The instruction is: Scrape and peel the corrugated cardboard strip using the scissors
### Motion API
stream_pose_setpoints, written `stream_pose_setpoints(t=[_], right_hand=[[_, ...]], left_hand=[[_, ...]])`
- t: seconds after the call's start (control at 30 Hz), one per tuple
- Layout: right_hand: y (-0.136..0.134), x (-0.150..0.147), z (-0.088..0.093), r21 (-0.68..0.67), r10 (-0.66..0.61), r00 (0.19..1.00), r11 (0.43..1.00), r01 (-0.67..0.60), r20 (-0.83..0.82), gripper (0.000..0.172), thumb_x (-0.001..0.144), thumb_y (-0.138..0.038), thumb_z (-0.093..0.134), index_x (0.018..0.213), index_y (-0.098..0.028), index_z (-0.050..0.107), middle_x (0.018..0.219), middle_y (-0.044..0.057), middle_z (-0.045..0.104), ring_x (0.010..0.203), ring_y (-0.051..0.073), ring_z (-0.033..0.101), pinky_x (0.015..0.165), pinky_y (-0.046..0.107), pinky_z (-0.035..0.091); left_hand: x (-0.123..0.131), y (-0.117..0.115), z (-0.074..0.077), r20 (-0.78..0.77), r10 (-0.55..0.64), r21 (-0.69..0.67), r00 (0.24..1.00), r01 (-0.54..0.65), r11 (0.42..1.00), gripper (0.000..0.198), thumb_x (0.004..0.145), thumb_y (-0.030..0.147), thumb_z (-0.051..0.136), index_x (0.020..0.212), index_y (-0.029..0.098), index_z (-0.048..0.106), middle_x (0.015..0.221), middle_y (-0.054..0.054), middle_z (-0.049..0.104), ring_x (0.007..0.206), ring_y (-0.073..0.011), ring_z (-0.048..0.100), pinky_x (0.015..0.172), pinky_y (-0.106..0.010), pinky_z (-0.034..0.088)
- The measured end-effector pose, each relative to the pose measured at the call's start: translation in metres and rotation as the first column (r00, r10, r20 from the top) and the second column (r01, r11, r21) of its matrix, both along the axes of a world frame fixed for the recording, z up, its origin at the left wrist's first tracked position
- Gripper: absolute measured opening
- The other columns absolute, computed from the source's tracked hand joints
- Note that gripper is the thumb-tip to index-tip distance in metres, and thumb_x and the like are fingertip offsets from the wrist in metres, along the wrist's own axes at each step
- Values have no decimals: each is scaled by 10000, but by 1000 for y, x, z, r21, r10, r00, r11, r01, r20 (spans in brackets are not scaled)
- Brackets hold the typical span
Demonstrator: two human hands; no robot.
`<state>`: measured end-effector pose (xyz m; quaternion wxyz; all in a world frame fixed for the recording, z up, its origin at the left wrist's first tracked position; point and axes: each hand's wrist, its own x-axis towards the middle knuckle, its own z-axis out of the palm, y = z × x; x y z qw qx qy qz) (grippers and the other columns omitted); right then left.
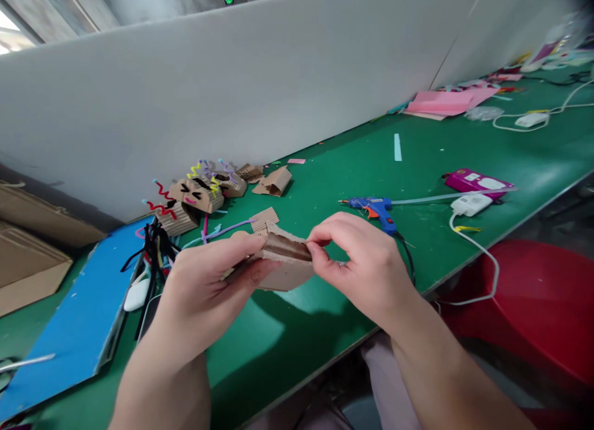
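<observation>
Pinched from both sides, just above the near edge of the green bench (417, 164): a folded corrugated cardboard piece (288, 263). Left hand (208, 275) closed on its left end, thumb on top, fingers beneath. Right hand (362, 263) gripping the right end, thumb and fingertips at the open fluted edge. Just beyond, flat on the bench, a blue glue gun (375, 208) with a glue stick in its back. Farther left, by the white partition (232, 96), a cluster of cardboard figures (195, 198) with curled pipe cleaners. At far left, a blue board (74, 318).
</observation>
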<state>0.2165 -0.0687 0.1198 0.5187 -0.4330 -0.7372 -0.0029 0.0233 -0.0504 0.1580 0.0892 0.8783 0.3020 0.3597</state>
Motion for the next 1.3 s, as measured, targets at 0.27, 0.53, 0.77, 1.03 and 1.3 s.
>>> stream_pose_setpoints(t=[0.27,0.53,0.77,1.03,1.3], right_hand=[[-4,6,-1,-79,114,979,989,-129,-166,98,826,-139,531,849,-184,616,820,22,651,764,115,586,694,243,479],[-3,2,-1,92,-45,999,995,46,-16,126,781,-82,532,761,-182,606,744,40,671,710,140,606,645,264,491],[-1,0,2,0,-31,999,1000,31,11,165,750,-50,480,688,-195,531,667,20,608,664,136,569,605,257,459],[-2,7,-1,-80,102,985,990,-114,-138,110,809,-104,512,816,-185,585,809,20,635,776,115,579,712,246,477],[-3,3,-1,88,-36,999,995,37,-23,143,785,-73,516,773,-189,599,762,36,670,727,138,604,663,267,493]], left_hand=[[-2,-2,-3,158,40,-77,987,-28,997,341,714,10,618,975,222,673,762,41,683,581,-60,548,540,-129,439],[-1,-5,-3,139,72,-73,988,-62,995,307,704,30,635,934,231,672,731,51,663,568,-65,535,529,-134,438],[-4,-4,-3,69,56,-35,996,-54,998,209,705,48,638,859,188,653,679,37,625,534,-58,481,492,-127,411],[0,-5,-5,252,96,-98,963,-74,992,300,683,10,643,890,223,693,674,53,642,538,-70,493,476,-152,399],[-2,-7,-8,284,111,-92,952,-89,992,359,662,0,654,921,245,693,699,69,650,555,-67,518,504,-151,420]])
